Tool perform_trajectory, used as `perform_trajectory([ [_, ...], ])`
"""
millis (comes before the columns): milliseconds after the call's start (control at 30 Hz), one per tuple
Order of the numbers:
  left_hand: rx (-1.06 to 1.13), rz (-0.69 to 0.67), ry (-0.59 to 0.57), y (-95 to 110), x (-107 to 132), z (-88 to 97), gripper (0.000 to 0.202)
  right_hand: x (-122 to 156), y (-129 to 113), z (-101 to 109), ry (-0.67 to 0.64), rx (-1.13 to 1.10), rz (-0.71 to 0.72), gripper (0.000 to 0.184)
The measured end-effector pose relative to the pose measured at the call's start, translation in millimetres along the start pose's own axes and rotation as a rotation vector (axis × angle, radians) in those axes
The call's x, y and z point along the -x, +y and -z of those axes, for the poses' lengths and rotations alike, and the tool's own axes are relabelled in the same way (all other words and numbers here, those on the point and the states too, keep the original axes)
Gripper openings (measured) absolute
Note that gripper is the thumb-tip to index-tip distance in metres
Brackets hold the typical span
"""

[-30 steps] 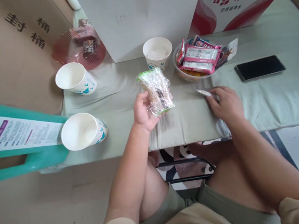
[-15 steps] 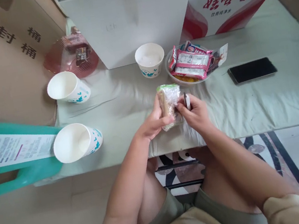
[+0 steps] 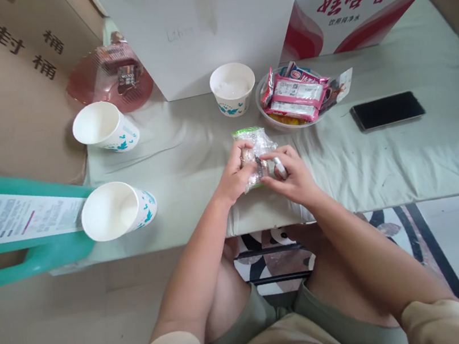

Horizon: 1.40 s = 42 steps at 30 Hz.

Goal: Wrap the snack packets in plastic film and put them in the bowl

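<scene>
A snack packet wrapped in clear film with green edges (image 3: 253, 148) is held over the near edge of the cloth-covered table (image 3: 382, 155). My left hand (image 3: 233, 176) grips its left side with fingers curled round it. My right hand (image 3: 291, 174) closes on its right side and also holds a small white object (image 3: 280, 168) between the fingers; I cannot make out what that object is.
Behind stand a paper cup (image 3: 233, 87) and a bowl of pink snack packets (image 3: 295, 97). A black phone (image 3: 386, 111) lies to the right. Two paper cups (image 3: 104, 127) (image 3: 113, 210) lie at the left near a green stool (image 3: 30, 253). Cardboard boxes (image 3: 207, 20) line the back.
My right hand picked up the small white object from the table and came to the packet. My left hand drew the packet closer and both hands now hold it.
</scene>
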<state>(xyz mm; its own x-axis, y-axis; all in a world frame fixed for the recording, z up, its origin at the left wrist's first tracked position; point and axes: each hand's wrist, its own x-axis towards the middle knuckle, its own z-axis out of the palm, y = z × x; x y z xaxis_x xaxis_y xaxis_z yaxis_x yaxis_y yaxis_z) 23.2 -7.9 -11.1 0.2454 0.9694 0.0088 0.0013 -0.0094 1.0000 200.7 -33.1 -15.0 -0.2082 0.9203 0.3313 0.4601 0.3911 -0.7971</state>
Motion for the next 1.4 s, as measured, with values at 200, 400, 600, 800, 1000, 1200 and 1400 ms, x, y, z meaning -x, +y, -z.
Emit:
perform_trajectory([
  [200,0.240,0.118,0.062,2.3,-5.5,-9.5,0.030,4.4,3.2,-7.9,0.019,0.047,0.098,0.013],
  [400,0.107,0.023,0.210,-0.5,-11.2,-9.8,0.018,4.8,-6.5,-3.2,-0.119,-0.036,0.069,0.017],
  [600,-0.008,0.020,0.174,-4.7,-16.4,-2.2,0.011,3.8,-9.3,-6.9,-0.102,-0.107,0.080,0.008],
  [800,-0.086,-0.023,-0.038,2.5,-6.4,13.8,0.021,1.5,-9.5,-8.2,0.040,-0.156,-0.152,0.016],
  [1000,-0.275,-0.059,-0.029,3.4,2.9,8.9,0.025,-8.7,-6.6,-4.3,0.296,-0.246,-0.469,0.031],
  [1200,-0.507,-0.210,0.093,4.2,-0.5,4.2,0.023,-4.5,-20.3,0.8,0.226,-0.629,-0.539,0.038],
  [1400,-0.489,-0.272,0.075,7.1,2.4,3.5,0.022,-7.7,-33.0,-7.5,0.085,-0.598,-0.645,0.051],
])
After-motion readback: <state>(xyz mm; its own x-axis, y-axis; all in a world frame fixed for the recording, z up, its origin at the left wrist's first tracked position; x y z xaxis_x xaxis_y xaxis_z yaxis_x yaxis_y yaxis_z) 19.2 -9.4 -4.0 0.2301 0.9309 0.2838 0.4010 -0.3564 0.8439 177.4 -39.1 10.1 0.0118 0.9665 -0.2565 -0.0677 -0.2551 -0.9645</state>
